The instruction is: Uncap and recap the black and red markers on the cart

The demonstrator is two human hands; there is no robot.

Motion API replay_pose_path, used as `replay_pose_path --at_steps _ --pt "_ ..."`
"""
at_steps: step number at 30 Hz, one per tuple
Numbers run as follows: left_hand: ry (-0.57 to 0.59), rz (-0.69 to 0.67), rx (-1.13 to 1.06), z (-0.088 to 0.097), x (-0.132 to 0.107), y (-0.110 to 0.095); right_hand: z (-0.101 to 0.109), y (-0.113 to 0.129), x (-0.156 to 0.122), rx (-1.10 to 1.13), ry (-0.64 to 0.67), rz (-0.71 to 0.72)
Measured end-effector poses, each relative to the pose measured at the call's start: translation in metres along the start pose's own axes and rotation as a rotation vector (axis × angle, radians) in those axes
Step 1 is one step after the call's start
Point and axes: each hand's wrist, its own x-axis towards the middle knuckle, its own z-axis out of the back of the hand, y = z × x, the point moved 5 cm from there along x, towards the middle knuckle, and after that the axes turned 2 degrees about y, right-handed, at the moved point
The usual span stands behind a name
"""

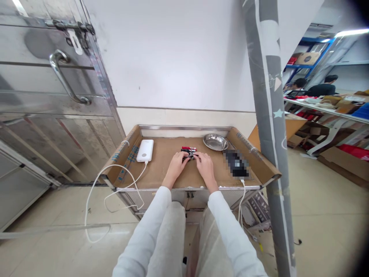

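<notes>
At the middle of the cardboard-lined tabletop (161,173), several slim marker pens (189,148) lie side by side in a small row, red ones at the far side and dark ones nearer. My left hand (177,164) is closed, with its fingertips at the left ends of the nearest dark pens (189,156). From the other side, my right hand (205,164) pinches their right ends. Both sets of fingers cover part of these pens, so how many are held cannot be made out.
A white power bank (145,150) with a cable lies left. A round steel dish (215,142) sits at the back right, near a blurred dark phone (236,164) on a cable. Raised cardboard sides (250,152) flank the top. A wrapped pole (273,127) stands right.
</notes>
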Motion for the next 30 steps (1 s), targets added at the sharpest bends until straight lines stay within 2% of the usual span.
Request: replay_pose_path --at_steps 4,8,11,14,17,20,22,26,30 --pt "0.134 -0.04 0.217 -0.01 -0.001 -0.005 0.003 -0.006 -0.001 -0.06 -0.04 -0.111" --pt "0.148 -0.035 0.306 -0.013 -0.001 -0.002 0.004 -0.01 -0.002 -0.084 -0.054 -0.157" --pt "0.066 -0.041 0.319 -0.008 0.001 -0.002 0.003 -0.009 -0.002 -0.082 -0.057 -0.137" --pt "-0.03 -0.031 0.307 -0.001 0.003 -0.002 0.003 -0.003 -0.001 -0.085 -0.03 -0.049" --pt "-0.053 -0.061 0.281 0.002 0.004 -0.006 0.005 0.005 -0.001 -0.047 0.0 0.017" --pt "-0.076 -0.066 0.256 0.006 0.004 -0.009 0.005 0.016 0.0 0.074 0.085 0.122" --pt "-0.136 -0.029 0.254 0.011 0.003 -0.008 0.003 0.022 0.001 0.145 0.137 0.172" --pt "-0.321 0.139 0.326 0.019 -0.001 0.008 0.0 0.017 0.002 0.149 0.102 0.135" --pt "-0.365 0.259 0.372 0.013 -0.004 0.029 -0.006 0.002 0.001 0.014 0.064 0.057"
